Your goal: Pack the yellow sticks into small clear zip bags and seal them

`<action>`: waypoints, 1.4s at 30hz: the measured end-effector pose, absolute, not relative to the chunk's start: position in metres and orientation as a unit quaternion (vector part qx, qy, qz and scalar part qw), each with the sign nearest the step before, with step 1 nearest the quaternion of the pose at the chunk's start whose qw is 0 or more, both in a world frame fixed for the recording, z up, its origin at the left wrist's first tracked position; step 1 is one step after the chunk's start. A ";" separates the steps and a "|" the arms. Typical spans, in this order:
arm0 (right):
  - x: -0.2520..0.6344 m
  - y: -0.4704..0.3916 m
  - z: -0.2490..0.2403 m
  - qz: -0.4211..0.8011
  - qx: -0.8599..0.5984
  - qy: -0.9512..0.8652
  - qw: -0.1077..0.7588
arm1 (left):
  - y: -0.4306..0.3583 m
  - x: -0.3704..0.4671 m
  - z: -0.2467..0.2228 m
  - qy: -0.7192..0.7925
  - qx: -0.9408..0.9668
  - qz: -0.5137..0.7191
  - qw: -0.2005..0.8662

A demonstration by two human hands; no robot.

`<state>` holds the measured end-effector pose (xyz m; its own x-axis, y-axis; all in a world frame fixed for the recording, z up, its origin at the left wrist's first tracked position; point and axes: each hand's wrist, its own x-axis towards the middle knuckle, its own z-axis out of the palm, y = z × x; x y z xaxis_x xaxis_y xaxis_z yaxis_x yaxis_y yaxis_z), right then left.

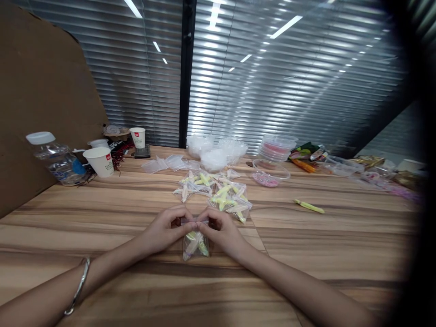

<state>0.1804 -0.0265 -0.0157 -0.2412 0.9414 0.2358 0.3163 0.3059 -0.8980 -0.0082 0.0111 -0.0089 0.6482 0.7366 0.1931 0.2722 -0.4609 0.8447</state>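
Observation:
A small clear zip bag (195,247) with yellow-green and pale pink pieces inside is pinched along its top edge by both hands. My left hand (170,227) grips the left part of that edge between thumb and fingers. From the other side my right hand (218,229) pinches the same edge, the thumbs nearly touching. Just beyond my fingers lie filled bags (230,200) with similar yellow and pink pieces, and another filled bag (192,184) sits to their left. A single yellow stick-like piece (309,206) lies off to the right.
Flat clear bags (170,163) and puffy white translucent bundles (216,156) lie at the back. Stacked clear tubs (277,147) and an open tub (265,179) with pink bits stand right of them. Paper cups (100,162) and a plastic bottle (59,159) are at left, beside a cardboard panel (44,91).

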 end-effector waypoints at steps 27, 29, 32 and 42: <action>0.184 -0.020 -0.022 0.469 -0.445 -0.584 0.491 | 0.013 -0.008 -0.003 0.368 0.722 0.368 0.457; 0.186 -0.017 -0.021 0.463 -0.439 -0.581 0.505 | 0.016 -0.008 -0.004 0.355 0.723 0.376 0.457; 0.194 -0.009 -0.020 0.441 -0.438 -0.549 0.559 | 0.023 -0.011 -0.008 0.370 0.721 0.419 0.409; 0.221 0.006 -0.019 0.211 -0.533 -0.672 0.469 | 0.045 -0.024 -0.033 0.396 0.767 0.354 0.360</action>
